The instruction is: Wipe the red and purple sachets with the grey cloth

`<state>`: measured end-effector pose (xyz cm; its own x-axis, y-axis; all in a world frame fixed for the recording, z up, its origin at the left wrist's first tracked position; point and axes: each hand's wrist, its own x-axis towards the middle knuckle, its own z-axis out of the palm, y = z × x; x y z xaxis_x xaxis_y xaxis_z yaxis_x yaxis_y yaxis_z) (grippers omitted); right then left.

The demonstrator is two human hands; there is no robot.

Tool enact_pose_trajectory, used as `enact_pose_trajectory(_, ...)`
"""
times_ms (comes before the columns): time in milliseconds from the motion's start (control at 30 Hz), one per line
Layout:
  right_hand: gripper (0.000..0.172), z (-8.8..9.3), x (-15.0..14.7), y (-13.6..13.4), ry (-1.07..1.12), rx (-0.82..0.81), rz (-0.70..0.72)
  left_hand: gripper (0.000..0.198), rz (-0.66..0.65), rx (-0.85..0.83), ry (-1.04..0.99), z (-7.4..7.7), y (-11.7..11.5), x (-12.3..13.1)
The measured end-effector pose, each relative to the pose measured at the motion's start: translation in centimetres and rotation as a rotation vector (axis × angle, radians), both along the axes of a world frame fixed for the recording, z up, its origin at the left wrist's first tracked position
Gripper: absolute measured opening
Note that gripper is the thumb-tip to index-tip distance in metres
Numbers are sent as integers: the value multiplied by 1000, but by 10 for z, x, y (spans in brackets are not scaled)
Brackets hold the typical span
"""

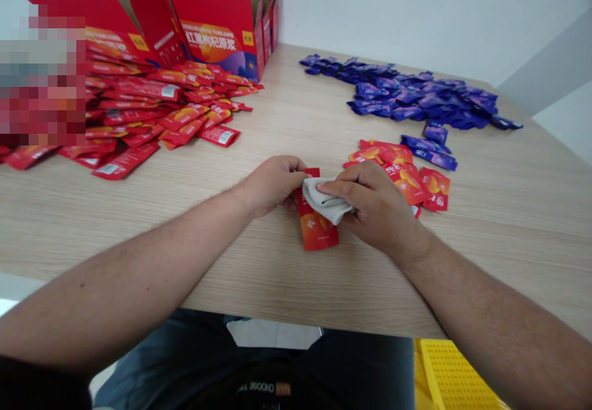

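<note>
A red sachet (318,230) with an orange picture lies on the wooden table (296,274) near its front edge. My left hand (272,183) pinches the sachet's top edge, fingers closed on it. My right hand (377,208) is closed on a folded white cloth (324,201) and presses it onto the sachet's upper half. A small pile of red sachets (407,172) lies just behind my right hand.
A big heap of red sachets (152,111) covers the table's left side, before red cartons (217,18) at the back. A heap of purple sachets (411,98) lies at the back right. A yellow perforated crate (448,376) sits below the table's front edge.
</note>
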<state>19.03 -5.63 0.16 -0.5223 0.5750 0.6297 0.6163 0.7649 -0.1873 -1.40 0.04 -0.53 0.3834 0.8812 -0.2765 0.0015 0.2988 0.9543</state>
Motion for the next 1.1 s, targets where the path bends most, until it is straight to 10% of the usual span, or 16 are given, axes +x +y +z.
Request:
enact_pose_trajectory(267,25,-8,-1,6,-73,-91,-2,14,1,30,49,-6,1,5)
enact_pose_trajectory(633,24,24,-15,-30,-429,-388,346,17,81,59,85,-5,1,6)
enact_pose_trajectory(933,20,-1,0,6,-92,-24,-83,13,-61,-26,81,1,-1,6)
enact_pose_trajectory(1100,21,-1,-11,-2,-165,-93,33,18,12,-7,89,3,-2,6)
